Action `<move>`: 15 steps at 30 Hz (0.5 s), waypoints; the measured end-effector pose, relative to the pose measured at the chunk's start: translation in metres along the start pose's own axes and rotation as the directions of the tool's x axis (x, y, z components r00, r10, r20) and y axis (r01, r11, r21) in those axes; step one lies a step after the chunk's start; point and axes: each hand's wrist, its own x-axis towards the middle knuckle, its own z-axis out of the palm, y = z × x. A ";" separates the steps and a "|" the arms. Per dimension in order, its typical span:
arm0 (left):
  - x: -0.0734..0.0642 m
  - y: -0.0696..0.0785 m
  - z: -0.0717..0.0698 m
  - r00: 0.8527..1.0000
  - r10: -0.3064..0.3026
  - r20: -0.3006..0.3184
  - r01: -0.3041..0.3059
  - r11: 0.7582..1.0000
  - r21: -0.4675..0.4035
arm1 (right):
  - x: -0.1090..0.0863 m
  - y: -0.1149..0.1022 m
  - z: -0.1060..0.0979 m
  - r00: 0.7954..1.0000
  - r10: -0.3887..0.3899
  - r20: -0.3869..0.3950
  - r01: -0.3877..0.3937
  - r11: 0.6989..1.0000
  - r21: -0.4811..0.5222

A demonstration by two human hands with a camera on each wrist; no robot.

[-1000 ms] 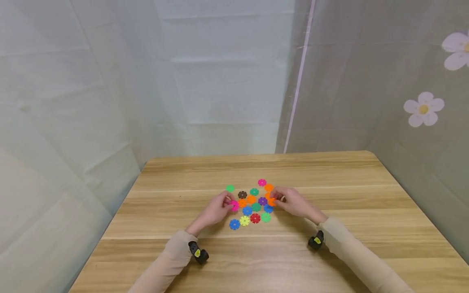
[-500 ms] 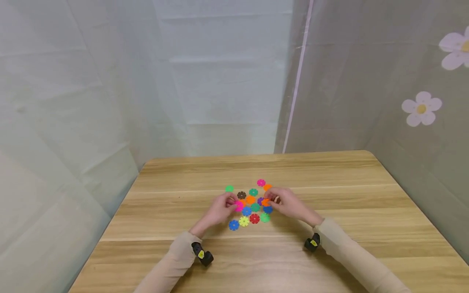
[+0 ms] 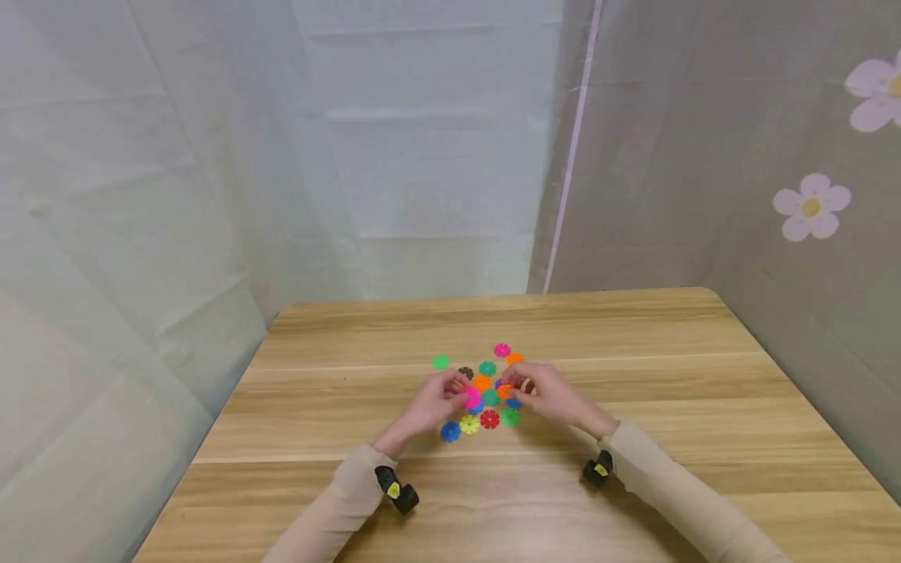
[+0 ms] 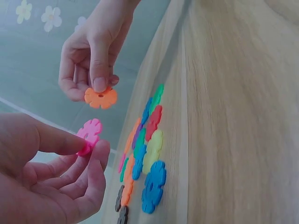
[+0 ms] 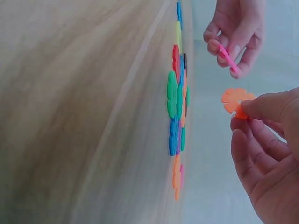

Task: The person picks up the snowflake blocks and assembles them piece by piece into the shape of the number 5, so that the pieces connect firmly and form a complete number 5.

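Note:
My left hand (image 3: 434,405) pinches a pink snowflake disc (image 4: 90,131) between thumb and fingertips, above the table. Facing it, my right hand (image 3: 556,396) holds an orange snowflake disc (image 5: 236,100) by its edge. A small gap separates the two notched discs in both wrist views. Beneath the hands lie several loose discs, among them a red disc (image 3: 489,419), a yellow disc (image 3: 469,424), a blue disc (image 3: 450,432) and a light green disc (image 3: 440,362). The hands partly hide the purple and dark brown discs in the head view.
The discs lie flat in a loose cluster on the wood-grain table (image 3: 338,336). A pink disc (image 3: 502,350) lies at the cluster's far side. Pale curtains (image 3: 436,156) stand behind the table, and a flowered one is at the right.
Both hands have come toward each other over the cluster. The left carries the pink disc rightward; the right carries the orange disc leftward. The loose discs look unmoved.

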 end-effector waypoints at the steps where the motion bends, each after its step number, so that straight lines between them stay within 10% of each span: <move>1: 0.000 0.000 0.001 1.000 0.000 0.004 0.000 1.000 -0.001 | 0.000 0.000 0.000 1.000 -0.001 0.001 0.001 1.000 0.004; 15: 0.003 0.002 0.008 0.998 -0.069 -0.004 0.068 0.993 -0.092 | 0.002 -0.006 0.007 0.998 -0.063 -0.026 0.063 0.998 0.011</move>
